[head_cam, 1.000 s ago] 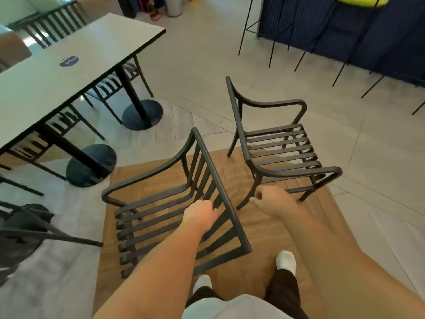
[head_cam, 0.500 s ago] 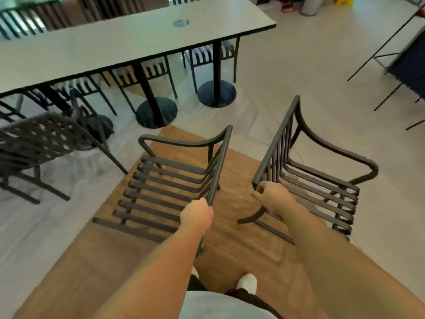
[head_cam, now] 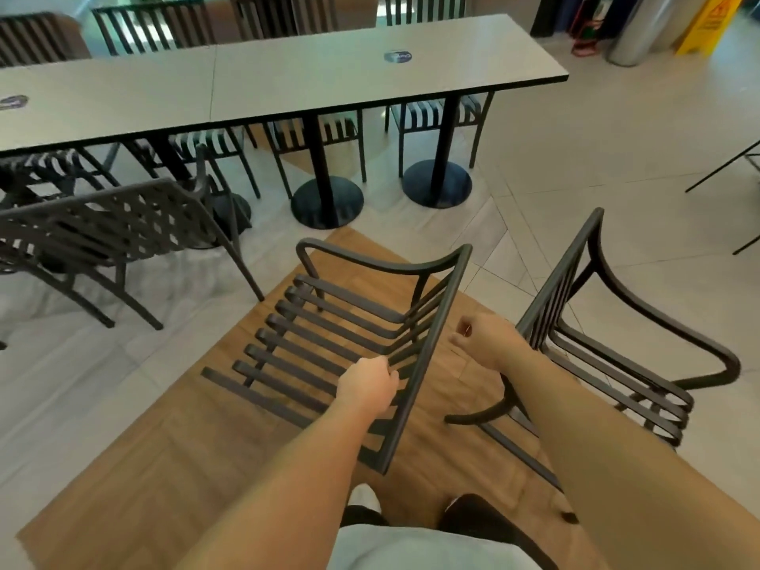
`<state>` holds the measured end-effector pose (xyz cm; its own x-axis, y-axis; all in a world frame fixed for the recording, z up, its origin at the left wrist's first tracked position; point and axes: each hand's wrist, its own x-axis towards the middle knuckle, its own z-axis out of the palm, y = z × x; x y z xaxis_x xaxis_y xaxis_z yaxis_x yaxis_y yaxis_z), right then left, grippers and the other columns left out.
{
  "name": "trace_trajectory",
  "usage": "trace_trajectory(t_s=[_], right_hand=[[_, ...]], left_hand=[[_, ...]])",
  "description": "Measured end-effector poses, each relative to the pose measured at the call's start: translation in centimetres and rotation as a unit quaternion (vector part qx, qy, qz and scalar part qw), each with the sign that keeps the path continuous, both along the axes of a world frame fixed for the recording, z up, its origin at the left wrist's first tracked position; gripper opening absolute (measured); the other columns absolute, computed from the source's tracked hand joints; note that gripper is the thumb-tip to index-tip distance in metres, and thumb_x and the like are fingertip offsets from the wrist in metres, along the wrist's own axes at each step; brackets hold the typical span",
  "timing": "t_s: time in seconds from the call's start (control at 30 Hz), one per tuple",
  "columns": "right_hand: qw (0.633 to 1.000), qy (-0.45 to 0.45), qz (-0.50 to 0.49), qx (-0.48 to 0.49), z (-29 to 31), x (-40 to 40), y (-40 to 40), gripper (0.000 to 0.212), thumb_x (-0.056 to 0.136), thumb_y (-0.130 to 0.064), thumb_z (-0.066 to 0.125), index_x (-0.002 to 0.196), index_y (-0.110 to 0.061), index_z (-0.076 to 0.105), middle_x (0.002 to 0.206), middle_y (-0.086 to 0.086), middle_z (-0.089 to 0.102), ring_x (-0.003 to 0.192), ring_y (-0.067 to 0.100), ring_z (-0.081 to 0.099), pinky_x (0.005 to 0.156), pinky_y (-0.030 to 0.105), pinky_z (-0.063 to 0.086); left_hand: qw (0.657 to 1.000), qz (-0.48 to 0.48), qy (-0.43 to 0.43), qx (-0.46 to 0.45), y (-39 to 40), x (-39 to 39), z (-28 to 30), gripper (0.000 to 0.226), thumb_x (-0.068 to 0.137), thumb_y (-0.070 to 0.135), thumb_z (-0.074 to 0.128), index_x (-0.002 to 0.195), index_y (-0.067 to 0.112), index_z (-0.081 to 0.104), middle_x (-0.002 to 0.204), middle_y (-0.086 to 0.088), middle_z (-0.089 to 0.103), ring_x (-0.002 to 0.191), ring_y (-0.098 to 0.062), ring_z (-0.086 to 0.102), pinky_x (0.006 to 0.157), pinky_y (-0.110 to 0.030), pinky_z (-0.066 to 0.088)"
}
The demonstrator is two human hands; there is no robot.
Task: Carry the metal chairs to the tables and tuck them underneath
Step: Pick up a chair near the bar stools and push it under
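A round blue sticker (head_cam: 397, 56) on the worktop (head_cam: 329, 72) is too blurred to read. The left hand (head_cam: 367, 389) grips the backrest of the left chair (head_cam: 349, 331), dark slatted metal, over wood flooring. The right hand (head_cam: 487, 340), loosely curled, holds nothing just beside the right chair (head_cam: 608, 343).

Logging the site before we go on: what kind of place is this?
Probably a café or canteen dining area: long tables on pedestal bases with metal chairs tucked under, and a yellow wet-floor sign by the wall.
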<state>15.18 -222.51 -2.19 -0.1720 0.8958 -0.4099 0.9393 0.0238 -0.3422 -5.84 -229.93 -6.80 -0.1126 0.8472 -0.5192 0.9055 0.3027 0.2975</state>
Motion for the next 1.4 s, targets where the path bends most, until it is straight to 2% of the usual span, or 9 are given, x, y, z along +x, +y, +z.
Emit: trace_trajectory(t_s=[0.13,0.3,0.47,0.63,0.73,0.8,0.97,1.1,1.4], right_hand=[[0.999,0.007,0.03,0.018,-0.7,-1.4,1.9,0.012,0.102,-0.035,0.057,0.106,-0.024,0.062,0.095,-0.003,0.062,0.085,0.014,0.057,0.074,0.03,0.045],[0.994,0.018,0.098,0.04,-2.1,-1.8,6.2,0.009,0.1,-0.033,0.06,0.104,-0.025,0.061,0.099,-0.003,0.06,0.092,0.017,0.058,0.085,0.036,0.053],[0.975,-0.009,0.216,0.046,-4.1,-0.9,10.9,0.009,0.099,-0.039,0.059,0.101,-0.03,0.058,0.102,-0.004,0.057,0.094,0.016,0.056,0.082,0.032,0.05],[0.953,-0.039,0.299,0.008,-5.4,0.4,14.6,0.036,0.091,-0.061,0.063,0.107,-0.029,0.062,0.11,-0.005,0.055,0.102,0.016,0.053,0.088,0.035,0.051],[0.929,-0.071,0.361,-0.028,-5.9,0.7,15.5,0.063,0.08,-0.071,0.07,0.125,-0.028,0.062,0.122,-0.004,0.056,0.115,0.018,0.052,0.098,0.039,0.05],[0.908,-0.094,0.409,-0.019,-6.5,0.7,15.9,0.068,0.079,-0.068,0.072,0.133,-0.028,0.059,0.129,-0.003,0.056,0.124,0.021,0.049,0.104,0.039,0.046],[0.855,-0.133,0.5,-0.004,-8.2,-0.2,16.3,0.057,0.087,-0.054,0.072,0.134,-0.026,0.058,0.134,0.0,0.058,0.134,0.025,0.047,0.116,0.039,0.031],[0.823,-0.161,0.543,0.037,-9.5,-1.3,15.9,0.04,0.093,-0.046,0.065,0.128,-0.027,0.063,0.128,-0.002,0.065,0.126,0.022,0.057,0.111,0.038,0.038],[0.823,-0.17,0.533,0.096,-10.6,-1.0,15.5,0.02,0.098,-0.033,0.057,0.11,-0.027,0.071,0.107,-0.002,0.072,0.105,0.021,0.067,0.097,0.039,0.05]], left_hand=[[0.999,0.02,-0.024,-0.009,0.0,-0.4,-0.2,0.036,0.109,0.043,0.047,0.136,0.023,0.061,0.117,-0.001,0.07,0.102,-0.018,0.069,0.093,-0.035,0.059],[0.994,0.087,-0.064,-0.016,0.9,0.7,-0.3,0.038,0.109,0.043,0.049,0.14,0.024,0.057,0.125,-0.001,0.069,0.109,-0.018,0.068,0.094,-0.032,0.057],[0.98,0.176,-0.084,-0.025,2.0,3.1,-1.2,0.041,0.107,0.049,0.049,0.14,0.027,0.058,0.119,0.002,0.07,0.103,-0.016,0.068,0.093,-0.037,0.059],[0.973,0.215,-0.072,-0.052,2.4,6.1,-2.1,0.061,0.099,0.068,0.048,0.147,0.03,0.052,0.137,0.0,0.064,0.12,-0.023,0.064,0.096,-0.042,0.057],[0.97,0.211,-0.098,-0.065,1.6,7.5,-2.7,0.069,0.095,0.071,0.054,0.15,0.031,0.049,0.141,0.003,0.061,0.124,-0.02,0.061,0.1,-0.039,0.055],[0.973,0.209,-0.076,-0.068,1.2,8.3,-3.3,0.069,0.095,0.068,0.056,0.152,0.03,0.046,0.141,0.003,0.058,0.126,-0.02,0.059,0.103,-0.038,0.052],[0.97,0.231,-0.043,-0.063,0.5,9.2,-5.4,0.051,0.106,0.04,0.053,0.154,0.033,0.039,0.141,0.0,0.052,0.13,-0.024,0.051,0.103,-0.042,0.05],[0.964,0.255,-0.035,-0.061,0.2,9.3,-6.3,0.053,0.107,0.026,0.051,0.155,0.042,0.034,0.132,-0.002,0.057,0.117,-0.025,0.059,0.095,-0.041,0.054],[0.965,0.234,-0.045,-0.108,1.1,8.4,-6.4,0.073,0.103,0.003,0.044,0.158,0.047,0.025,0.13,-0.005,0.058,0.115,-0.028,0.06,0.098,-0.048,0.055]])
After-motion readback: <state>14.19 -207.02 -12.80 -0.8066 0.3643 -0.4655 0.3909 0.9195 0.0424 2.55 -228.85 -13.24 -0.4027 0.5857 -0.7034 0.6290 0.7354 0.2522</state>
